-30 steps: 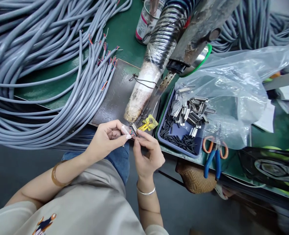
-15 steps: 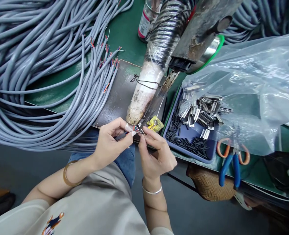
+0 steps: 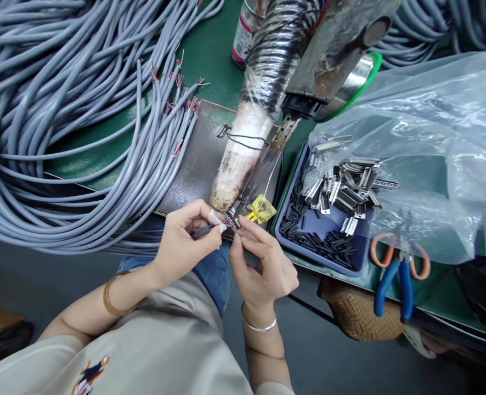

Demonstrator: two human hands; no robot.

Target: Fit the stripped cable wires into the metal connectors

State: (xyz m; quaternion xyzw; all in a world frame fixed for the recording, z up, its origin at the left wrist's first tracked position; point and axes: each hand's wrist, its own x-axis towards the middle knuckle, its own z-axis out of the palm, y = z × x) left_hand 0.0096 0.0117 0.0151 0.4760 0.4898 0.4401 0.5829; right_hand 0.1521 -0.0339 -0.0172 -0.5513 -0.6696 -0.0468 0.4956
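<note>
My left hand [image 3: 187, 236], with white wrap on its thumb and index finger, pinches the coloured wires [image 3: 223, 220] at a cable's end. My right hand [image 3: 263, 260] is closed on a small metal connector [image 3: 233, 219] beside those wires. Both sets of fingertips nearly meet just below the tip of a dirty white tube [image 3: 237, 159]. A dark soldering tool [image 3: 263, 167] slants down towards the connector. Right of it a yellow sponge piece [image 3: 261, 209] lies on the dark plate [image 3: 193, 159]. Whether wires and connector are joined is too small to tell.
Grey cables [image 3: 140, 181] cover the left side. A blue tray [image 3: 352, 270] holds black sleeves [image 3: 325, 247] and metal connectors [image 3: 352, 186], partly under a plastic bag [image 3: 424, 142]. Blue-handled pliers [image 3: 405, 288] and orange-handled scissors [image 3: 380, 249] lie at the table's right edge. A jar [image 3: 243, 35] stands behind.
The view has shifted slightly, so the tray, pliers and scissors appear further right. The connector now shows more clearly between my fingertips. My hands keep nearly the same pose.
</note>
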